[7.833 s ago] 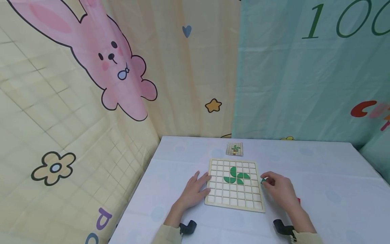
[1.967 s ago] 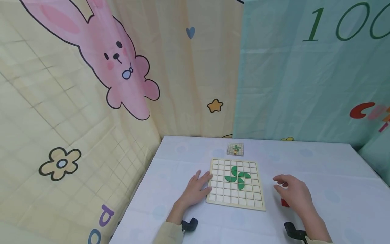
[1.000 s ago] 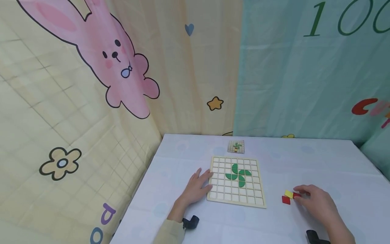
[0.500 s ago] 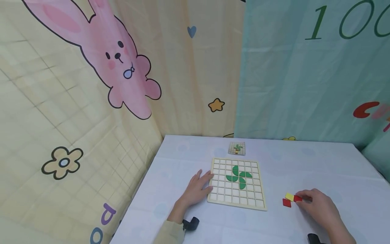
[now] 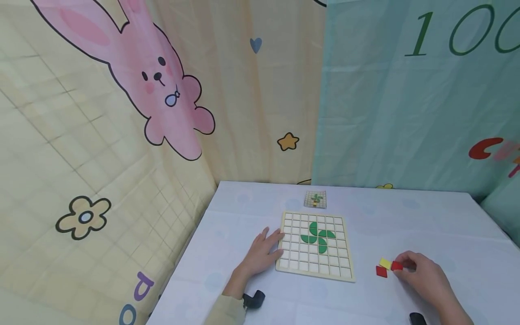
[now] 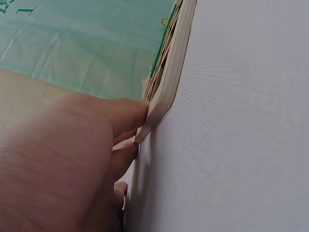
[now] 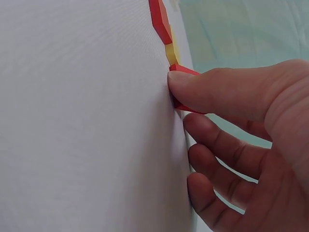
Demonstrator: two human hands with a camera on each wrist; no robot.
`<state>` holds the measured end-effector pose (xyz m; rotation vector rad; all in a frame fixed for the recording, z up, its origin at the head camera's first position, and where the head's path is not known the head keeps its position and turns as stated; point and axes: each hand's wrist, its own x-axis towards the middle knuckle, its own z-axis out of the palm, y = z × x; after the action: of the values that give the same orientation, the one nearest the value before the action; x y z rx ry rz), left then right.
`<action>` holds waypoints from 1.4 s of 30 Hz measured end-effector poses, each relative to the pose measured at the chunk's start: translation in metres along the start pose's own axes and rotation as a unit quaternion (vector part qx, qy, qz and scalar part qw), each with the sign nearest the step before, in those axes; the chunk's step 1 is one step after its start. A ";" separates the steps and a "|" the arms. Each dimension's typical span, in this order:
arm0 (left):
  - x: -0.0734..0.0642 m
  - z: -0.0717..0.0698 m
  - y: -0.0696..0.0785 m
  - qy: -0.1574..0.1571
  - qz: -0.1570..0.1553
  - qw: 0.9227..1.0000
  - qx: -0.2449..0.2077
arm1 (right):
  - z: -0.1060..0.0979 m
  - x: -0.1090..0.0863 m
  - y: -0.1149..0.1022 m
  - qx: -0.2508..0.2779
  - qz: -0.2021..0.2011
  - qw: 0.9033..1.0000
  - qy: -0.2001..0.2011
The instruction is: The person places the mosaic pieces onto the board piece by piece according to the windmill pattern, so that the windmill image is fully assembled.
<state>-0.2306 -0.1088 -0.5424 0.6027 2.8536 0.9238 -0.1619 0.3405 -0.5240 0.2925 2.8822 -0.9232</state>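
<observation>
A square wooden grid board (image 5: 292, 255) lies on the white table, with several green rounded tiles (image 5: 313, 229) forming a pinwheel near its middle. At the board's left edge rests my left hand (image 5: 257, 255), fingers extended; in the left wrist view its fingertips (image 6: 140, 111) touch the pale wooden side near a corner. To the right of the board, my right hand (image 5: 424, 275) pinches a red square tile (image 5: 397, 266) between thumb and finger, low at the tabletop. Right beside that tile are a yellow tile (image 5: 385, 263) and another red tile (image 5: 381, 271).
A small pattern card (image 5: 321, 204) showing a green pinwheel on a grid lies behind the board. Printed curtains (image 5: 252, 104) hang beyond the table's back and left edges. Black wrist devices (image 5: 254, 299) are worn on both arms.
My right hand has left the board's side, where it held a green tile, and moved right to grip a red tile. The green tile's pattern on the board is fuller. The left hand stayed put.
</observation>
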 end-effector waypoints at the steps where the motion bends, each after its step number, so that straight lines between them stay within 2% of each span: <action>1: 0.000 0.000 0.000 0.000 -0.001 1.000 -0.001 | 0.000 0.000 0.000 0.002 -0.001 1.000 0.002; 10: 0.000 0.002 -0.002 0.002 0.000 1.000 0.004 | 0.000 -0.001 0.005 0.011 -0.013 1.000 0.023; 22: -0.001 0.000 0.000 0.003 0.005 1.000 0.002 | -0.006 0.000 0.000 0.009 -0.019 0.999 0.033; 32: 0.001 0.003 -0.004 0.000 0.006 1.000 0.012 | -0.010 0.001 -0.009 0.015 -0.014 0.999 0.047; 42: 0.001 0.003 -0.004 -0.005 0.004 1.000 0.013 | -0.007 0.008 -0.021 0.019 -0.043 0.997 0.062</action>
<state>-0.2324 -0.1102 -0.5469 0.6202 2.8610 0.8846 -0.1747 0.3294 -0.5078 0.2397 3.0133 -1.0099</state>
